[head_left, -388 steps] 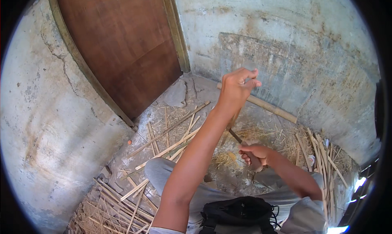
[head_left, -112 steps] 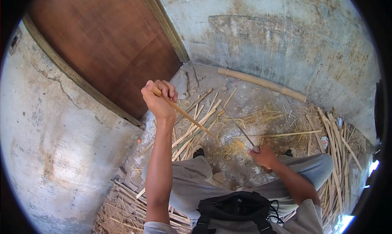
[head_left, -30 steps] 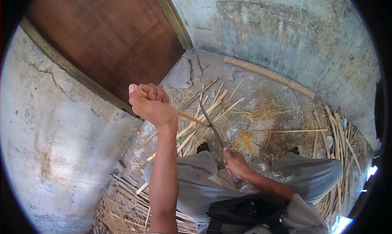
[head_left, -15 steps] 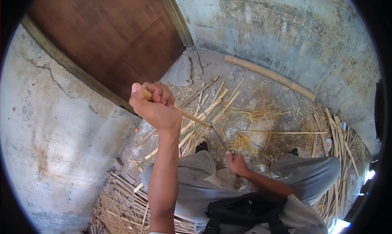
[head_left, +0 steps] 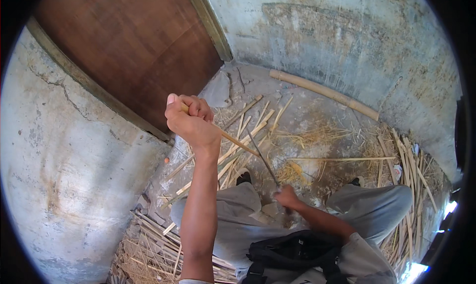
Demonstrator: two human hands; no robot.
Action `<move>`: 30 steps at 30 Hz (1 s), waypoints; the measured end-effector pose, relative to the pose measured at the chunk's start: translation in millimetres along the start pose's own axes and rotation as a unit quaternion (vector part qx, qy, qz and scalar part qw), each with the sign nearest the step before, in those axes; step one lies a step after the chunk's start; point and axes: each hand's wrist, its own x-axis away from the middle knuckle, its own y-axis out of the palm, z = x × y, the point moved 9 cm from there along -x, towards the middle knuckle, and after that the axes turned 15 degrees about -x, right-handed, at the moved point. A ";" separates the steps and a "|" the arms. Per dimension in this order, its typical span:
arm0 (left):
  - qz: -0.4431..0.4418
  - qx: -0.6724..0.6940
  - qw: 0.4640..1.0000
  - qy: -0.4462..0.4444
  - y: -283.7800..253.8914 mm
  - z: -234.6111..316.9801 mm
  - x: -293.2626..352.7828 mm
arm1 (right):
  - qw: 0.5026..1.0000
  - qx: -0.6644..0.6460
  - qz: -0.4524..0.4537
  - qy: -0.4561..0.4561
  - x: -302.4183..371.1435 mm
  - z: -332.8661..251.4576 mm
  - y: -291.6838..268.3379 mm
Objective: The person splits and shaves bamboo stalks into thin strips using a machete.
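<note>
Left fingers [head_left: 204,108] wrap a bamboo strip [head_left: 239,143] near one end.

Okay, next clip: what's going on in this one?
A person's left hand grips a thin wooden stick that slants down to the right. The right hand, slightly blurred, holds a long-bladed knife; the blade crosses the stick near its lower end, though contact is hard to confirm. Loose strips lie on both sides, and a thicker pole lies along the wall.
</note>
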 end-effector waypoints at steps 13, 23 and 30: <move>0.019 -0.002 1.000 0.004 -11.2 -2.2 -13.8 | 0.991 -0.102 0.055 0.066 8.6 -40.0 3.4; 0.060 -0.007 0.998 -0.009 -31.2 -9.7 -26.8 | 0.988 0.045 -0.027 0.148 15.5 51.8 -1.2; 0.111 0.033 0.993 -0.029 -84.6 -6.3 -42.3 | 0.948 -0.155 0.032 0.275 13.0 36.6 -27.5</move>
